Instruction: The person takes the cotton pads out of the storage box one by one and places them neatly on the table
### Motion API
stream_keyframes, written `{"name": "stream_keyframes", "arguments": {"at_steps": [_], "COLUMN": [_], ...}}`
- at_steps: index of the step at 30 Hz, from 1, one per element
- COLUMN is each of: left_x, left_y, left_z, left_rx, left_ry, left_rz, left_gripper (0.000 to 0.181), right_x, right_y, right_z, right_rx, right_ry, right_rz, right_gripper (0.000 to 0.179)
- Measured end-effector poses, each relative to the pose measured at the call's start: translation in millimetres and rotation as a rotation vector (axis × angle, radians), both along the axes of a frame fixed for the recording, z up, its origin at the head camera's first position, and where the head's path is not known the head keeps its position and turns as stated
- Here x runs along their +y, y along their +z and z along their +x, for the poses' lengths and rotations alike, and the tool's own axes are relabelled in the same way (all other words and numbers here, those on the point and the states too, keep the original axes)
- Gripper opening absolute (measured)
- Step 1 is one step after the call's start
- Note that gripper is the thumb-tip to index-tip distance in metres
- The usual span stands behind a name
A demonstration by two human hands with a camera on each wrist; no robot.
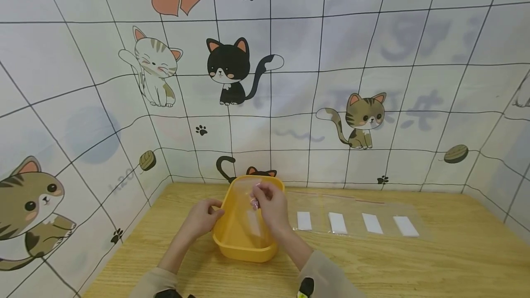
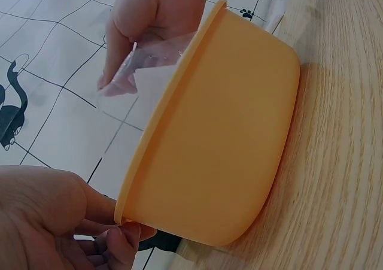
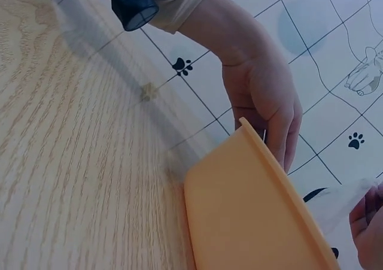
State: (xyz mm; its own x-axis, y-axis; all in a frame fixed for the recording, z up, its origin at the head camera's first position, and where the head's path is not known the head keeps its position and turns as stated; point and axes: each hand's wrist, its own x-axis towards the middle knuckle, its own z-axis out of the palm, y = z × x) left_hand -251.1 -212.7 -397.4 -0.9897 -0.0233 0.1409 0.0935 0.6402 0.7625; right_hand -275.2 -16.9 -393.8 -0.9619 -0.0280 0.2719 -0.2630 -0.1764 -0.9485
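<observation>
A yellow plastic basin (image 1: 244,254) stands on the wooden table, in front of the cat-print backdrop. At its left rim my left hand (image 1: 202,217) pinches the edge between thumb and fingers, as the left wrist view also shows. My right hand (image 1: 274,206) pinches the top of a clear plastic bag (image 2: 161,53) over the basin. A white flat piece (image 2: 149,83) shows inside the bag, which hangs down past the rim. Pinkish colour shows along the bag's top edge near the fingertips. The lower end of the bag is hidden behind the basin wall in the left wrist view.
Right of the basin, several clear bags (image 1: 352,201) lie in a row on the table (image 1: 414,270), each with a white flat piece (image 1: 337,223). A cat-print sheet (image 1: 290,91) rises behind the table and along the left side.
</observation>
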Motion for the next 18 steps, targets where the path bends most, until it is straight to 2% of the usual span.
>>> {"name": "stream_keyframes", "arguments": {"at_steps": [5, 10, 18], "left_x": [-0.5, -1.4, -0.7], "left_y": [-0.7, -1.7, -0.8], "left_z": [-1.1, -2.4, -2.3], "left_rx": [0.006, 0.012, 0.016], "left_ry": [0.001, -0.004, -0.003], "left_rz": [-0.008, -0.018, -0.021], "left_gripper": [0.021, 0.021, 0.021], "right_x": [0.5, 4.2, 16.4], "right_y": [5.9, 18.2, 37.2], "right_z": [-0.1, 4.3, 10.8], "right_rx": [0.06, 0.095, 0.059], "right_ry": [0.0, -0.005, -0.005], "right_rz": [-0.015, -0.05, -0.103], "right_gripper": [0.016, 0.018, 0.018]}}
